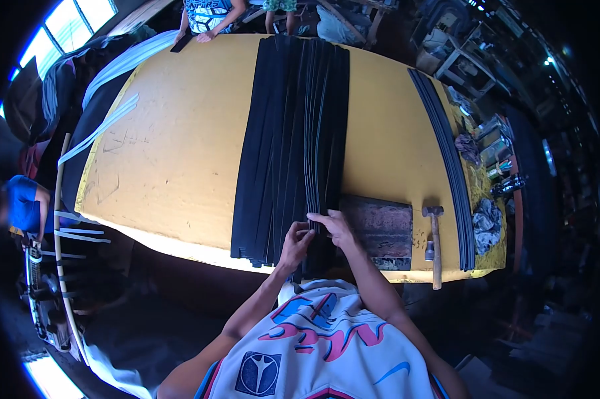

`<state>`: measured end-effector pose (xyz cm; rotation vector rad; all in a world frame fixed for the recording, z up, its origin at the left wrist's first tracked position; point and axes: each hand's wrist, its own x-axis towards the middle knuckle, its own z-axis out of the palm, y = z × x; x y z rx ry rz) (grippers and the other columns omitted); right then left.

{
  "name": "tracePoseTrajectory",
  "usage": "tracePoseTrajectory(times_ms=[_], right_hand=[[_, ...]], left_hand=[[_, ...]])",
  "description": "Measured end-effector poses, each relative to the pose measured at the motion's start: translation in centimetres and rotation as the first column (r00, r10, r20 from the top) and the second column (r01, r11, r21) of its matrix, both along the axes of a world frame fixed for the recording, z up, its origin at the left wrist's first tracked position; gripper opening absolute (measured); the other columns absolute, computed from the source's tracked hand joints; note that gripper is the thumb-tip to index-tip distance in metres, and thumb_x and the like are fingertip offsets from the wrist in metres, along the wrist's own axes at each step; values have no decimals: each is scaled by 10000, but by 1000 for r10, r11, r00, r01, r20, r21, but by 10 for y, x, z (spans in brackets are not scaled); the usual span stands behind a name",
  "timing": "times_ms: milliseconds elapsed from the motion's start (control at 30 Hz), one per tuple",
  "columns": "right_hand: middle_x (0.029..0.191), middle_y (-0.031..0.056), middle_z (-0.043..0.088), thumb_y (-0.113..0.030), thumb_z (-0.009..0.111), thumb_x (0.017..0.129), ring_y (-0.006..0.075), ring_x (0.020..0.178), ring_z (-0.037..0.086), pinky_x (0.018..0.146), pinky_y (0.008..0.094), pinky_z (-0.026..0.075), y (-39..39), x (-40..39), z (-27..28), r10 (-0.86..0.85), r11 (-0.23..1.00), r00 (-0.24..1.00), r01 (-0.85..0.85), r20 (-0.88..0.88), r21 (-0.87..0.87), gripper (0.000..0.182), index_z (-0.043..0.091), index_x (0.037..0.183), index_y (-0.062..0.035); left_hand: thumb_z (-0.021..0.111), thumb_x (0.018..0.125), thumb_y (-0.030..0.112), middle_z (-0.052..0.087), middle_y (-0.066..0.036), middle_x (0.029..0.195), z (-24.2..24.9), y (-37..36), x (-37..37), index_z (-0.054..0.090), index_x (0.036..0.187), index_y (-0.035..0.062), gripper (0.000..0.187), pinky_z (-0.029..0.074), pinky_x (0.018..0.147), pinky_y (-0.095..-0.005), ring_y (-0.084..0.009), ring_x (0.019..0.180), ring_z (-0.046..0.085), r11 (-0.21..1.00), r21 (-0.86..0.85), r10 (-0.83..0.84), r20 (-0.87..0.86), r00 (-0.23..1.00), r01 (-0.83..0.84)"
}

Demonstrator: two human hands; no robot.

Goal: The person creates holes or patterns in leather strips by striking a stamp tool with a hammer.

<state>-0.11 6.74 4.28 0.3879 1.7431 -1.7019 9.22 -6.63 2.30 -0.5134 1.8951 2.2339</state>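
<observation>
A wide bundle of long black strips [270, 153] runs across the yellow table from its far edge to the front. On its right part lies a raised set of narrow black strips [315, 133], its near ends between my hands. My left hand [297, 243] is closed, fingers pinched at these ends from the left. My right hand [334, 227] grips them from the right, one finger laid across the top. The fingertips nearly meet, and the strips' tips are partly hidden.
A dark rectangular slab [380, 229] lies right of my hands, with a hammer [435, 246] beside it. Another stack of black strips [445, 153] lies farther right. One person [208, 14] stands at the far edge, another [24, 203] at left. White strips [100, 130] hang over the left edge.
</observation>
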Motion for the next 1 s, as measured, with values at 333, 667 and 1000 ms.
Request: tracePoseTrajectory(times_ms=[333,667,1000], right_hand=[[998,233,692,-284,784,771,318,950,691,818,423,536,9,0,52,258,855,716,144,-648,499,530,604,1129,63],[915,167,706,-230,778,763,254,833,703,756,364,538,151,129,218,456,733,740,2,-494,680,548,590,1236,-26],[863,124,727,-129,860,639,152,817,688,701,296,526,339,355,185,-87,680,970,-108,225,725,342,721,923,0]], left_hand=[[459,991,477,626,-56,1050,40,14,-94,557,1159,76,445,469,847,-295,-155,927,586,820,572,6,24,1000,-18],[384,1035,400,632,-162,1184,28,69,-236,503,1271,-39,512,521,924,-339,-264,1027,634,85,984,-10,-157,988,157],[528,994,368,657,-146,1143,19,78,-293,495,1327,-11,506,526,890,-377,-250,952,647,431,890,0,-164,986,148]])
